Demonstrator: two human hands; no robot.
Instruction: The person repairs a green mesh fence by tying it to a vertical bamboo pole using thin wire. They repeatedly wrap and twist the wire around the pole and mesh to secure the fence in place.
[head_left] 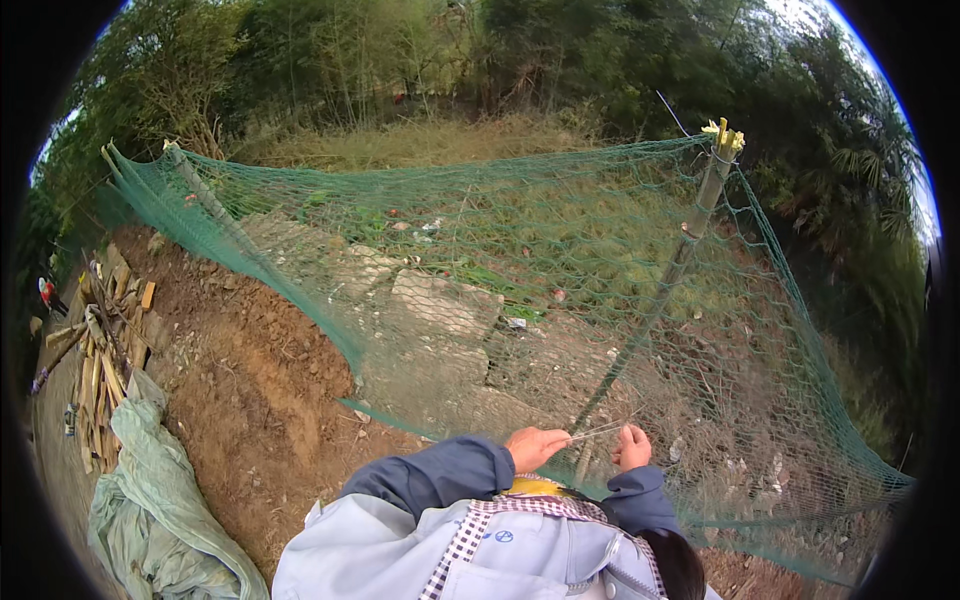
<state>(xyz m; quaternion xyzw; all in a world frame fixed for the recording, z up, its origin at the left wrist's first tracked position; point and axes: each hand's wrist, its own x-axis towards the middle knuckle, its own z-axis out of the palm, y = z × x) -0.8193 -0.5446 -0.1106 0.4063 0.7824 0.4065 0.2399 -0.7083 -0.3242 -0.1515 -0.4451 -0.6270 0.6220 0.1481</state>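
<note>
My left hand [535,449] is closed, its fingertips pinching several thin pale wire-like strands [597,430]. The strands stretch across to my right hand [632,448], which is closed on their other end. Whether they are wire or plastic ties I cannot tell. Both hands are just in front of the green net [560,290], close to the lower part of a post [665,285]. That post leans up to the right, and the net's top edge meets it near its split, yellowish top.
A second post [210,200] holds the net at the far left. Behind the mesh lie concrete slabs [445,300] and grass. Bare soil [260,370] slopes to my left, beside a pile of wood [100,375] and a crumpled pale green sheet [160,500]. Another person [47,293] is far left.
</note>
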